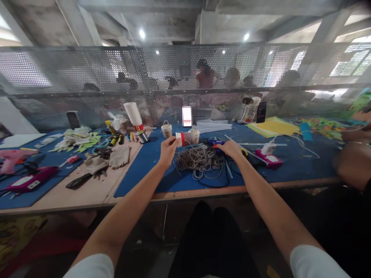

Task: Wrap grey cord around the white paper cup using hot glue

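Note:
My left hand point(169, 150) is closed on the end of a small paper cup point(182, 139) with a red band, held on its side above a tangle of grey-brown cord point(199, 160). My right hand point(231, 149) is closed around a blue hot glue gun point(213, 143) lying on the blue mat point(145, 170), just right of the cord. Two small cord-wrapped baskets point(166, 130) stand behind the cup. A black cable loops in front of the cord pile.
A stack of white paper cups point(133, 115) leans at the back left. Pink glue guns point(14, 159) and scissors point(102, 146) lie left. A white and pink glue gun point(268, 154) sits right. A lit phone point(187, 116) leans on the perforated metal screen point(87, 77). Another person's arm point(352, 162) is at the right.

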`<state>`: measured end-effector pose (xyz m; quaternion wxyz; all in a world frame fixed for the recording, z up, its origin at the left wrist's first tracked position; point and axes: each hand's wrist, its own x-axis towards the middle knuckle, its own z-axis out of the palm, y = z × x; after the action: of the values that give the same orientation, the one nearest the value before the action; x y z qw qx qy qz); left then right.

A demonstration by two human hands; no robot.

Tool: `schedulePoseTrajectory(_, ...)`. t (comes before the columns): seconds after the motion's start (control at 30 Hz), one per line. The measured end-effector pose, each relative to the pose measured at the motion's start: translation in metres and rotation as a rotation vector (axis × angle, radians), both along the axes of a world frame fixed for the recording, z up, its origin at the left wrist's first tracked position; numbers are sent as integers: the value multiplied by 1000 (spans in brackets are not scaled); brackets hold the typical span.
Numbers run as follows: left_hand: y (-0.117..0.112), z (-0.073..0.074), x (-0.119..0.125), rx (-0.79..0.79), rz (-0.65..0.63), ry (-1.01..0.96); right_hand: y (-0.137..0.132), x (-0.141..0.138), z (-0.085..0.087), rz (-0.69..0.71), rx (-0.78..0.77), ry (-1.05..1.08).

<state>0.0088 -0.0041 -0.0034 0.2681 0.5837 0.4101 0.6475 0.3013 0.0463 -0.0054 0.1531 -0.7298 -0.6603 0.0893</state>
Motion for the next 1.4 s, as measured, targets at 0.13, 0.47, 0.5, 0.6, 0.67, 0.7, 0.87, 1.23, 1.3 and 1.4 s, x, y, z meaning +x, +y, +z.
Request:
schedulePoseTrajectory(0.13, -1, 2, -1, -52, -26, -29, -1, 6, 4, 7, 2, 73)
schedulePoseTrajectory(0.47, -1, 1, -2, -44, -30, 4, 6, -5, 2, 1, -36, -8)
schedulePoseTrajectory(0.5, -1, 1, -2, -45, -33, 9, 7, -8, 3, 6, -38, -40)
schedulePoseTrajectory(0.6, -1, 1, -2, -53, -22, 7, 7, -13, 6, 7, -30, -87)
schedulePoseTrajectory(0.67, 0, 1, -3, -55, -13, 1, 6, -15, 7, -13, -7, -85)
schedulePoseTrajectory(0.7, 0, 1, -3, -52, -13, -1, 5, -15, 7, -24, 5, -83)
schedulePoseTrajectory(0.87, 1, 1, -4, -49, -38, -22, 0, -11, 9, -77, 91, 40)
schedulePoseTrajectory(1.23, 0, 2, -3, -83, -37, -28, -16, -23, 17, 86, 338, 992)
schedulePoseTrajectory(1.3, -1, 2, -2, -106, -36, -39, -21, -32, 21, 200, 328, 1300)
schedulePoseTrajectory(1.4, -1, 3, 1, -121, -58, -53, -27, -42, 29, 338, 264, 1417)
